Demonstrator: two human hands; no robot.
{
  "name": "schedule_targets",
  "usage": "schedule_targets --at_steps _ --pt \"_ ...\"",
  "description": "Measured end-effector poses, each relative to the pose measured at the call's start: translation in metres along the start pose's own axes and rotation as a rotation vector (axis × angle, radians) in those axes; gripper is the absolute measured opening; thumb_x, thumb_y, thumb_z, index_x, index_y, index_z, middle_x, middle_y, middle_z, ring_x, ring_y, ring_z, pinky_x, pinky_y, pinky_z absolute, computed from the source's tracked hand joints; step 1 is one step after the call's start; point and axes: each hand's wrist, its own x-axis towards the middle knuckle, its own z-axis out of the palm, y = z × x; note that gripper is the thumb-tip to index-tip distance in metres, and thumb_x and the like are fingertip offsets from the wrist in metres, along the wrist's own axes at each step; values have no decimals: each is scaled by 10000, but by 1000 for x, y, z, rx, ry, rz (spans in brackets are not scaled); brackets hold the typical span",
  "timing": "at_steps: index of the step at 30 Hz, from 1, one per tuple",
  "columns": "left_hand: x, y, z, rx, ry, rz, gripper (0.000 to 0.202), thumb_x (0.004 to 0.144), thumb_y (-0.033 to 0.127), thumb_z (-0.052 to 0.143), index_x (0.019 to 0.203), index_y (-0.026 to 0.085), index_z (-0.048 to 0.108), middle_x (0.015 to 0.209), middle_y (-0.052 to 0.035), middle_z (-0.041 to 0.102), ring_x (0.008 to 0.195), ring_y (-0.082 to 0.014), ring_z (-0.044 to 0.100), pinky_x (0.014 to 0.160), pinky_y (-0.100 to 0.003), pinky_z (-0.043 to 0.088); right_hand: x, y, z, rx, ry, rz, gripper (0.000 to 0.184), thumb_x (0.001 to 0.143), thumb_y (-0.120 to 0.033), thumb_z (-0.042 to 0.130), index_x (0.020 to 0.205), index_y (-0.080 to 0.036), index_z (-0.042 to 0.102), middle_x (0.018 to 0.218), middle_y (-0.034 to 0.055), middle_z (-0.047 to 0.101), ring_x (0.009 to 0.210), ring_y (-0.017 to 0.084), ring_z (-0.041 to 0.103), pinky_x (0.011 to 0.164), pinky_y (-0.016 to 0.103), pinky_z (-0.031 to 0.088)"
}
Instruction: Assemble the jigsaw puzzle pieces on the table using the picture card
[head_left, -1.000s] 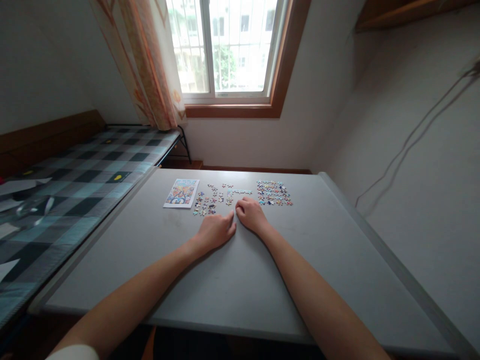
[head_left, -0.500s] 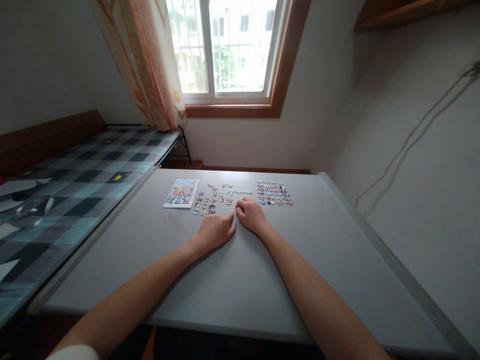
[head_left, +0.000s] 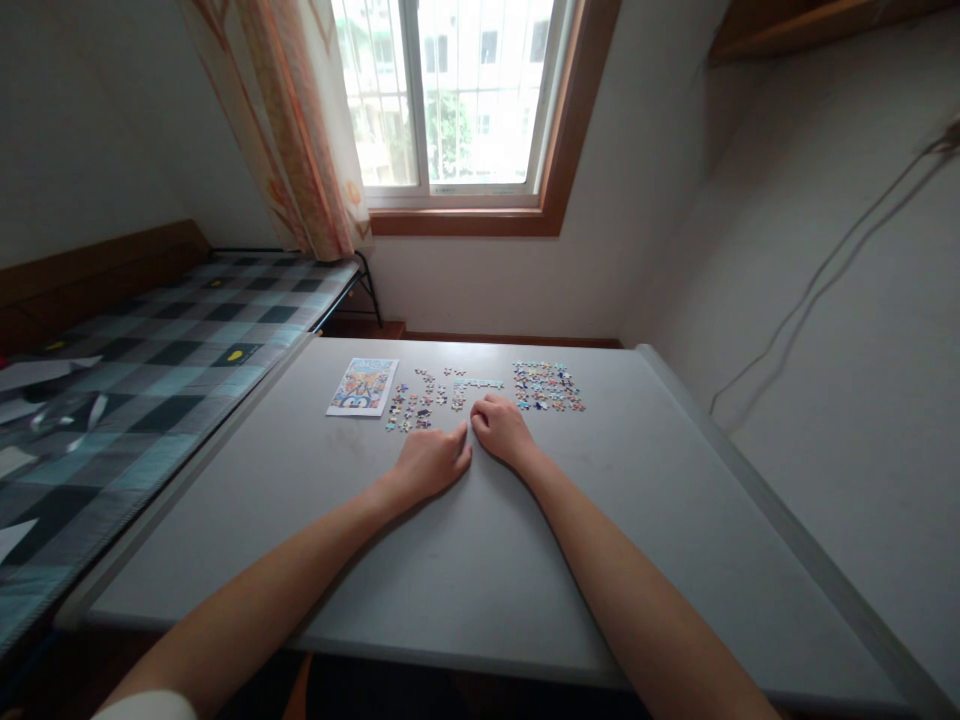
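On the grey table (head_left: pixel 337 560) my left hand (head_left: pixel 431 462) lies low, its forefinger and thumb stretched out and apart, with nothing visible between them. It is just below a group of loose jigsaw pieces (head_left: pixel 409 408). My right hand (head_left: pixel 501 428) rests beside it with curled fingers; whatever may be under them is hidden. Right above that hand sits a joined corner strip of puzzle edge (head_left: pixel 480 384), pale blue along its top. To the right are close rows of loose jigsaw pieces (head_left: pixel 546 383). A colourful picture sheet (head_left: pixel 363 387) lies flat at the left.
A bed (head_left: pixel 262 310) with a checked cover stands along the table's left side, with papers and a clear plastic item (head_left: pixel 67 415) on it. The window (head_left: pixel 465 100) and curtain (head_left: pixel 300 130) are behind. A cable (head_left: pixel 806 290) hangs on the right wall.
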Motion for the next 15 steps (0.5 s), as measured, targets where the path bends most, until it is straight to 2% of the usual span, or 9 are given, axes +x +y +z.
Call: schedule_targets --at_steps 15 --pt "0 0 0 -8 -4 -6 441 896 447 323 1247 250 504 831 -92 692 761 -245 655 692 -327 458 0 0 1 2 2 -3 188 823 -175 460 755 -193 634 816 30 582 792 150 509 730 254 322"
